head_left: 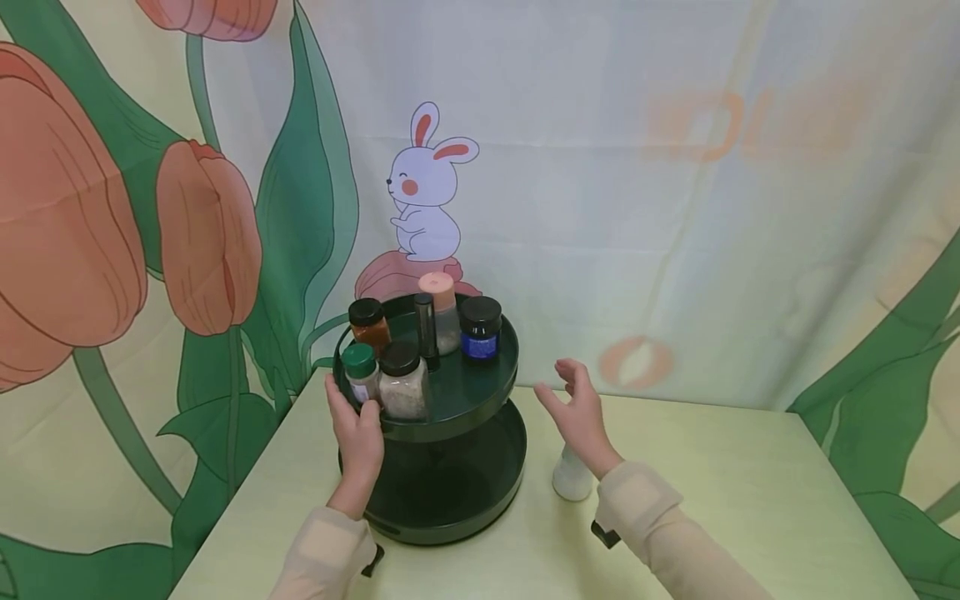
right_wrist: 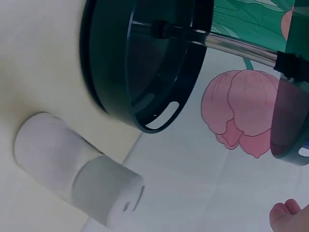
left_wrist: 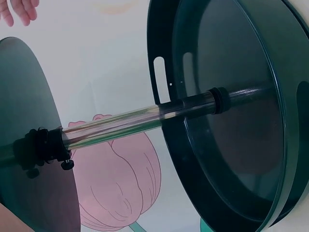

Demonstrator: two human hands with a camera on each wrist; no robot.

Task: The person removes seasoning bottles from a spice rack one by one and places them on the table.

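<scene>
A dark green two-tier turntable (head_left: 435, 429) stands on the table. My left hand (head_left: 357, 437) holds its upper tray at the left rim, thumb in front near the jars, fingers along the outer side. On that tray stand a green-capped jar (head_left: 360, 372), a black-capped jar with pale contents (head_left: 403, 383), an orange-brown spice jar (head_left: 369, 325), a slim black tube (head_left: 426, 325), a pink-capped bottle (head_left: 442, 312) and a blue-labelled jar (head_left: 480, 329). My right hand (head_left: 581, 417) hovers right of the tray, fingers loosely bent and nothing in them.
A white bottle (right_wrist: 63, 150) with a slotted pale cap (right_wrist: 108, 188) stands on the table (head_left: 720, 483), below my right wrist. A clear post (left_wrist: 116, 128) joins the turntable's tiers; the lower tray (head_left: 442, 479) has a raised rim. A printed curtain (head_left: 585, 208) hangs behind.
</scene>
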